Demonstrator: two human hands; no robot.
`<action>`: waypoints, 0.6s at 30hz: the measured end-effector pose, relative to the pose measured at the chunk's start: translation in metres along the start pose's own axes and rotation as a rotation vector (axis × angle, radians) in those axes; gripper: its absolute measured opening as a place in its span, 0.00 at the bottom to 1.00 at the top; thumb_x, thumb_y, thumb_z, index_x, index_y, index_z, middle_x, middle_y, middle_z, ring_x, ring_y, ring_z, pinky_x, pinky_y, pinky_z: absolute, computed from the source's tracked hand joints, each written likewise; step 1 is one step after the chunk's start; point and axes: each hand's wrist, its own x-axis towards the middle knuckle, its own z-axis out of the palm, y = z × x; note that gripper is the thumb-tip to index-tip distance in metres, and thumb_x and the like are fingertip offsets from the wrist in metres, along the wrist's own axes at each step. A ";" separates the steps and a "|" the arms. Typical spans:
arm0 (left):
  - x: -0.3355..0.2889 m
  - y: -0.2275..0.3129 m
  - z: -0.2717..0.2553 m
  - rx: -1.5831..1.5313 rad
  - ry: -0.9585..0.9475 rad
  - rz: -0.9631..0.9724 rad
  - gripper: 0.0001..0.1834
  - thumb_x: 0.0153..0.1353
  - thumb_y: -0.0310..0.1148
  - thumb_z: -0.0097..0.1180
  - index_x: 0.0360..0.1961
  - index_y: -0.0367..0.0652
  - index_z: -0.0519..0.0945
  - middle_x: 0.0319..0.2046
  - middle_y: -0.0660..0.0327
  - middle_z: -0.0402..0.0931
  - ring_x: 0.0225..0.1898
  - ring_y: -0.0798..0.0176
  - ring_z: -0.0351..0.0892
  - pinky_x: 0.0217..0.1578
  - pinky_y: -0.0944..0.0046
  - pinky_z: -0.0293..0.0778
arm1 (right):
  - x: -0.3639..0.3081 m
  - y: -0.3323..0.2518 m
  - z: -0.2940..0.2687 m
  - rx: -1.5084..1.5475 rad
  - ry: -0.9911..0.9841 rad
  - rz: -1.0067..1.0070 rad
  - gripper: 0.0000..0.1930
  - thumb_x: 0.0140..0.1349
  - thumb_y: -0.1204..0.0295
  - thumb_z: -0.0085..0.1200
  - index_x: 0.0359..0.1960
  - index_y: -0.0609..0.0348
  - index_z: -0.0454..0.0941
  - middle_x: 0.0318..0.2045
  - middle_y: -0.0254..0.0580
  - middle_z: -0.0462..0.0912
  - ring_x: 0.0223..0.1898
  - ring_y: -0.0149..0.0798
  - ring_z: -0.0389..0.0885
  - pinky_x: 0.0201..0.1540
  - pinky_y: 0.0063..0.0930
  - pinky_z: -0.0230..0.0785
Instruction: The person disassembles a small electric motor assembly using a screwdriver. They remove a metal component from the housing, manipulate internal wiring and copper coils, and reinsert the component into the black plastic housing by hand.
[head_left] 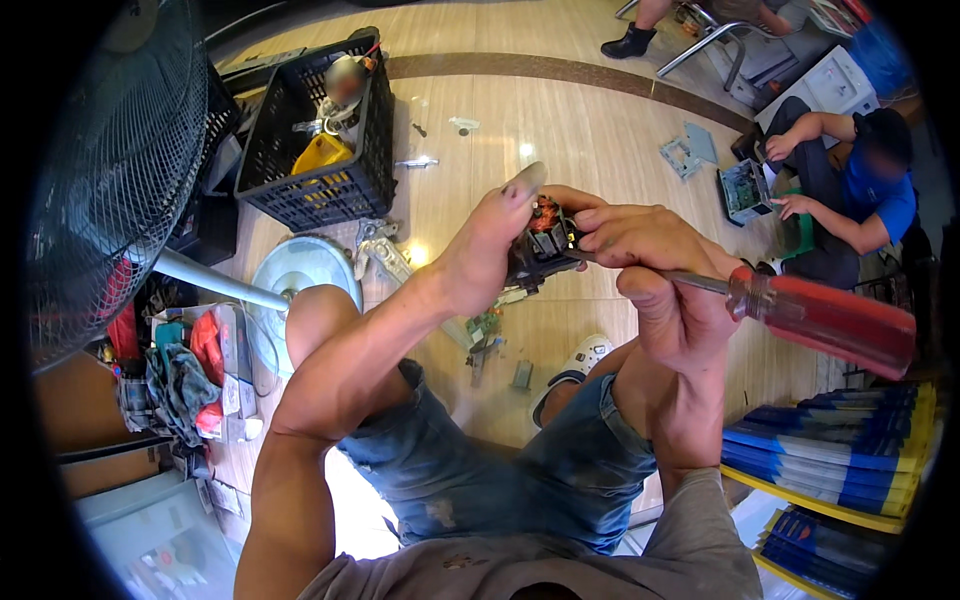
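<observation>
My left hand is closed round a small black part with copper windings, which looks like a small electric motor. My right hand grips a screwdriver with a thick red handle. The metal shank passes under my fingers toward the black part, and its tip is at or close to the part's right side. Whether the tip touches it is hard to see. Some right fingertips rest against the part's upper right edge. Both hands are held above the floor, in front of my knees.
Loose scraps and a green circuit board lie below my hands. A black crate stands at the far left, beside a standing fan. At the right, a person works on an opened device; blue-and-yellow stacked packages sit nearer.
</observation>
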 end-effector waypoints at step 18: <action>-0.003 0.003 0.006 0.002 0.082 -0.124 0.41 0.67 0.62 0.33 0.52 0.28 0.74 0.39 0.58 0.79 0.41 0.69 0.77 0.45 0.68 0.73 | -0.004 -0.030 -0.003 -0.054 -0.136 0.218 0.15 0.60 0.63 0.58 0.34 0.68 0.78 0.33 0.49 0.82 0.41 0.49 0.83 0.46 0.39 0.76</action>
